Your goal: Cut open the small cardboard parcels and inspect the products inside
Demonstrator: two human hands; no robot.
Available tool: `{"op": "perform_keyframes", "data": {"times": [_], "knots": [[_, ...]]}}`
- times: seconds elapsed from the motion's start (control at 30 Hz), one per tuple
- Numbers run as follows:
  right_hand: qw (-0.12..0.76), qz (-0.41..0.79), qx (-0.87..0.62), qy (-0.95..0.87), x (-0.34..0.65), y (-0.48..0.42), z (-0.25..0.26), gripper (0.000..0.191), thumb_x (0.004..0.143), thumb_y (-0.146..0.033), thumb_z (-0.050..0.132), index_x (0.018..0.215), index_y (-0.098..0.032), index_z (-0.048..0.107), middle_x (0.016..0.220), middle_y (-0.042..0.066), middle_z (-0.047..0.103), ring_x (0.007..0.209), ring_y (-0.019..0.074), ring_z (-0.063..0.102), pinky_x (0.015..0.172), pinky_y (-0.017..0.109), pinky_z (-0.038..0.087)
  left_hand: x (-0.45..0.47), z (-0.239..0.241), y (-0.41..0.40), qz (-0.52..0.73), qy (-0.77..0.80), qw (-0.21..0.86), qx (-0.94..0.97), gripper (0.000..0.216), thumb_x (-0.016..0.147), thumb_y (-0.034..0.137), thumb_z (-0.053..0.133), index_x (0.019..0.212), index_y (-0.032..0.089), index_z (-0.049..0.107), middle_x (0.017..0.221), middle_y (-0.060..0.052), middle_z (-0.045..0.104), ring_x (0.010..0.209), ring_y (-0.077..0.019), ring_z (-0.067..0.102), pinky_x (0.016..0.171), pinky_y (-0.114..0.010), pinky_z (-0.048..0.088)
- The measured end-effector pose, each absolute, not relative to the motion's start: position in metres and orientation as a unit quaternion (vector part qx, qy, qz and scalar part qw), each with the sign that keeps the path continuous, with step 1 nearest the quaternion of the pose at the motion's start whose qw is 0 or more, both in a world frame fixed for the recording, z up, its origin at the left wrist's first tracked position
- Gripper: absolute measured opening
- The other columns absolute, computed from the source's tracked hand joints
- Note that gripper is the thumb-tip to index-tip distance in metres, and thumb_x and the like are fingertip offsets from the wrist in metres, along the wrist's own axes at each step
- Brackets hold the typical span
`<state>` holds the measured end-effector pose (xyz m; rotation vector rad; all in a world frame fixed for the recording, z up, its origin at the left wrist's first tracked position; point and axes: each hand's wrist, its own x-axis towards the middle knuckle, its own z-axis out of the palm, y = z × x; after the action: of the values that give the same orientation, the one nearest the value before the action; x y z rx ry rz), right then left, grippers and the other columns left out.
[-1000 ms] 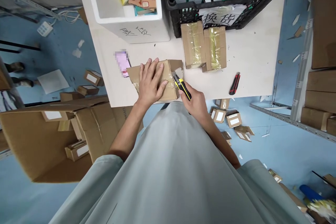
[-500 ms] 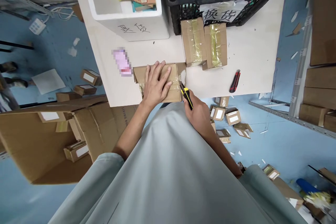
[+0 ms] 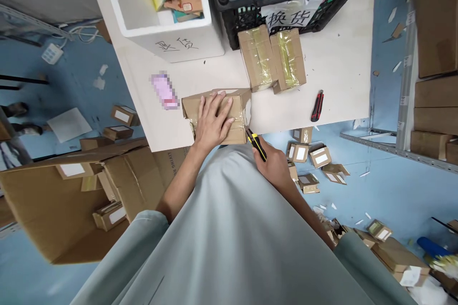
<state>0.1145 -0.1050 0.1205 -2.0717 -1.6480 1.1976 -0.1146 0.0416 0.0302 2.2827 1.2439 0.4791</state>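
A small taped cardboard box (image 3: pixel 238 126) lies at the front edge of the white table, its tape torn at both ends. Flat on top of it rests my left hand (image 3: pixel 213 123), fingers spread and holding it down. My right hand (image 3: pixel 272 158) is wrapped round a yellow and black utility knife (image 3: pixel 256 144), whose tip points at the box's lower right corner. Whether the blade touches the cardboard I cannot tell. Two more taped cardboard boxes (image 3: pixel 258 59) stand behind, side by side. A red and black utility knife (image 3: pixel 317 106) lies to the right.
At the back are a white foam bin (image 3: pixel 175 47) with booklets and a black plastic crate (image 3: pixel 246 5) with green boxes. A large open carton (image 3: pixel 46 205) stands at lower left. Opened small boxes (image 3: pixel 320 156) litter the floor at right, beside a shelf (image 3: pixel 402 81).
The view has shifted slightly. My right hand with the knife has come a little down from the box's right end. My left hand stays on the box.
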Motion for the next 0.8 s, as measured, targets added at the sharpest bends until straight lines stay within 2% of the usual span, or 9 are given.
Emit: {"op": "perform_keyframes", "data": {"times": [0.13,0.3,0.4,0.57,0.8], "knots": [[0.153,0.402,-0.703,-0.567,0.116,-0.100,0.129,0.046,0.115,-0.037,0.051,0.155,-0.025,0.070,0.120,0.009,0.088,0.104,0.0305,0.084,0.084,0.033,0.061,-0.130,0.025,0.035,0.195,0.472,0.232,0.828,0.071,0.115,0.069,0.042,0.171,0.027,0.055,0.179,-0.017,0.050,0.175,-0.0404,0.033,0.144,-0.069,0.008],[0.188,0.387,-0.690,-0.582,0.101,-0.069,0.121,0.047,0.117,-0.036,0.050,0.162,-0.027,0.063,0.121,0.008,0.088,0.102,0.0294,0.083,0.085,0.033,0.059,-0.144,0.022,0.031,0.208,0.490,0.240,0.812,0.077,0.113,0.075,0.040,0.174,0.030,0.051,0.182,-0.016,0.046,0.177,-0.0418,0.028,0.144,-0.070,0.007],[0.178,0.392,-0.675,-0.599,0.088,-0.064,0.114,0.047,0.117,-0.033,0.052,0.162,-0.027,0.063,0.126,0.010,0.087,0.104,0.0299,0.083,0.086,0.033,0.058,-0.151,0.023,0.034,0.225,0.511,0.244,0.793,0.082,0.111,0.079,0.038,0.176,0.029,0.049,0.182,-0.016,0.045,0.177,-0.0421,0.026,0.144,-0.070,0.005],[0.138,0.429,-0.651,-0.611,0.083,-0.079,0.123,0.046,0.116,-0.029,0.053,0.159,-0.021,0.065,0.119,0.011,0.087,0.103,0.0290,0.082,0.085,0.031,0.056,-0.171,0.020,0.043,0.241,0.529,0.239,0.778,0.089,0.110,0.084,0.033,0.178,0.029,0.045,0.183,-0.017,0.042,0.177,-0.0414,0.027,0.144,-0.069,0.005],[0.112,0.498,-0.621,-0.595,0.092,-0.080,0.149,0.039,0.113,-0.032,0.056,0.147,-0.025,0.073,0.099,0.005,0.086,0.084,0.0252,0.078,0.077,0.029,0.051,-0.193,0.018,0.037,0.236,0.538,0.263,0.765,0.090,0.110,0.083,0.030,0.180,0.027,0.039,0.182,-0.018,0.040,0.176,-0.0394,0.026,0.145,-0.063,0.007]]}}
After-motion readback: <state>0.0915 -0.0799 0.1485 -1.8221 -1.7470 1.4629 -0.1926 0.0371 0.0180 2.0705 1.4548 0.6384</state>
